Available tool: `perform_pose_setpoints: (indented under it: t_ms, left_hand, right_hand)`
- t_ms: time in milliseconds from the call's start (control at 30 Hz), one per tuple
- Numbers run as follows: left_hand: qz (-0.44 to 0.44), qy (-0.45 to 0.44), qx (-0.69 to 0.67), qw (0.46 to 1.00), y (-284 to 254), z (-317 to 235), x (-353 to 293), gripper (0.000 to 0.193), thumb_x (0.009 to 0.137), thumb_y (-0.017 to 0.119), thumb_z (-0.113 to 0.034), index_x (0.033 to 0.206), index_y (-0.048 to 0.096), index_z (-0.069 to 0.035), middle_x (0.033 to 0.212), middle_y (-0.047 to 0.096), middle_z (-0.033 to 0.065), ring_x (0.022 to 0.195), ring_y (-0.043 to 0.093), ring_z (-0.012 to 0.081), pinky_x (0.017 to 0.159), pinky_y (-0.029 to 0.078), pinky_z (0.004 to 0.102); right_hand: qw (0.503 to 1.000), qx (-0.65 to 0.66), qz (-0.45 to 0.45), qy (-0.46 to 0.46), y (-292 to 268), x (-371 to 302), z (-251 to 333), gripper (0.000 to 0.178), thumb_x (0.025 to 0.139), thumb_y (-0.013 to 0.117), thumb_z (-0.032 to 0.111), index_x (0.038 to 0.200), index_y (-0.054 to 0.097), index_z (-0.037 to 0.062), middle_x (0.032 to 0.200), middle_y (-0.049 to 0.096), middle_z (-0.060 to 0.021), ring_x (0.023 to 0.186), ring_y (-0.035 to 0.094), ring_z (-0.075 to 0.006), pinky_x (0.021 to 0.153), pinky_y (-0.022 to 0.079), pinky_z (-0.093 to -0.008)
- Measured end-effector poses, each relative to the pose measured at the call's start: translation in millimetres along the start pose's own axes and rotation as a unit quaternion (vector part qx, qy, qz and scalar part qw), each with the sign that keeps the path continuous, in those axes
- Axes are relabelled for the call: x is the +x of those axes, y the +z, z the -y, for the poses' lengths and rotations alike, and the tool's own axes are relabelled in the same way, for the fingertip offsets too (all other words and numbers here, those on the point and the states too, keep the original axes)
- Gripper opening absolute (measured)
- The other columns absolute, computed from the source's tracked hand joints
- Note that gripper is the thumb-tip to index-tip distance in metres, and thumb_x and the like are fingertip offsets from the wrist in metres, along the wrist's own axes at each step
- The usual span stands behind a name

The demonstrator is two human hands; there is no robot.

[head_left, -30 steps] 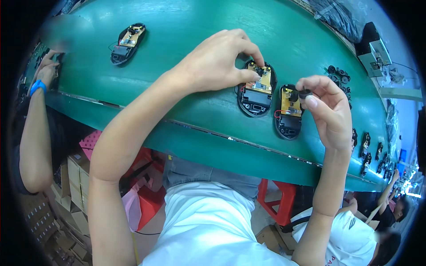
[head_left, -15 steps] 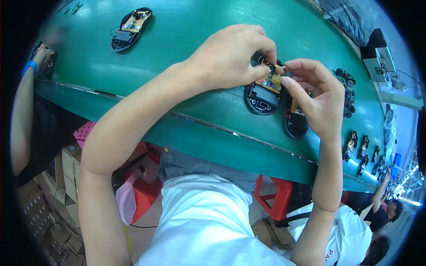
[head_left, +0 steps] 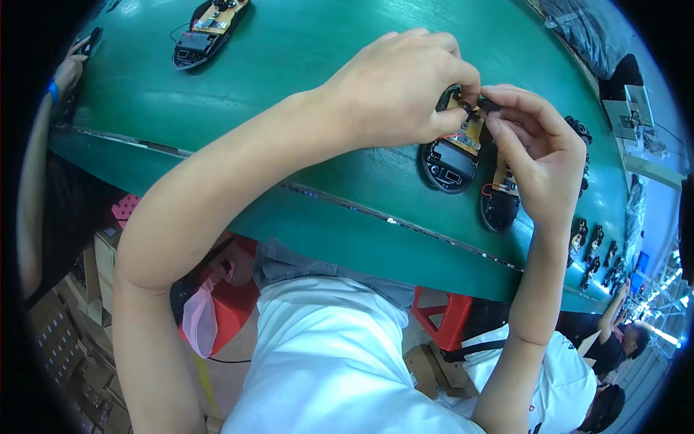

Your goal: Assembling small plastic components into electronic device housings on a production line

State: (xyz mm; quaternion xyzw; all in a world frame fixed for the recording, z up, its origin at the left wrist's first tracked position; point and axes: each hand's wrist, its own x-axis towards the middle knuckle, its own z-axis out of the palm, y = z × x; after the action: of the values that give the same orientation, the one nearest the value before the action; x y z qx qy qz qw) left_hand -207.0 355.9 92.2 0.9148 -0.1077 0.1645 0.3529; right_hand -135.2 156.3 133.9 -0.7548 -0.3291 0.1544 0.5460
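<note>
An opened computer mouse [head_left: 450, 165], a black oval base with a tan circuit board and a battery bay, lies on the green bench under my hands. My left hand [head_left: 405, 90] reaches over it from the left. Its thumb and index finger close at the top of the board, and what lies between them is too hidden to name. My right hand [head_left: 542, 148] pinches a small dark piece [head_left: 489, 105] between thumb and index finger, close to the left fingertips. Partly behind the right hand is a second opened mouse [head_left: 500, 210] with a red wire.
Another opened mouse [head_left: 199, 47] lies at the far left of the green bench [head_left: 311, 43]. Black wheel-like parts [head_left: 578, 130] and several mouse bases [head_left: 594, 242] sit to the right. A co-worker's hand [head_left: 69, 72] with a blue wristband works at the left edge.
My view has shifted, so the mouse and both hands appear further right. The small dark piece in my right hand shows more clearly. At the left, the co-worker's hand now holds up a dark object.
</note>
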Motion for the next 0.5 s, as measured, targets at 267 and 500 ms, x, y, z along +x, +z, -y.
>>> perform_pose_setpoints:
  t_ms: [267, 500]
  left_hand:
    - [-0.059, 0.029, -0.015, 0.998, 8, 0, 0, 0.017, 0.08, 0.074, -0.02, 0.091, 0.076, -0.007, 0.092, 0.067, 0.0134, 0.093, 0.066, 0.0329, 0.085, 0.053, 0.0448]
    - [-0.013, 0.009, -0.073, 0.997, -2, -8, 2, 0.021, 0.083, 0.072, -0.014, 0.099, 0.069, -0.001, 0.099, 0.062, 0.0163, 0.098, 0.058, 0.0359, 0.089, 0.047, 0.0427]
  right_hand:
    - [0.956, -0.248, 0.001, -0.157, 2, 3, 2, 0.022, 0.084, 0.077, 0.001, 0.105, 0.074, 0.002, 0.087, 0.072, -0.0081, 0.077, 0.071, -0.0158, 0.069, 0.057, -0.0273]
    - [0.923, -0.326, 0.01, -0.205, 3, -5, -1, 0.028, 0.08, 0.08, 0.0, 0.107, 0.074, 0.001, 0.085, 0.069, -0.0057, 0.074, 0.064, -0.0129, 0.071, 0.052, -0.0261]
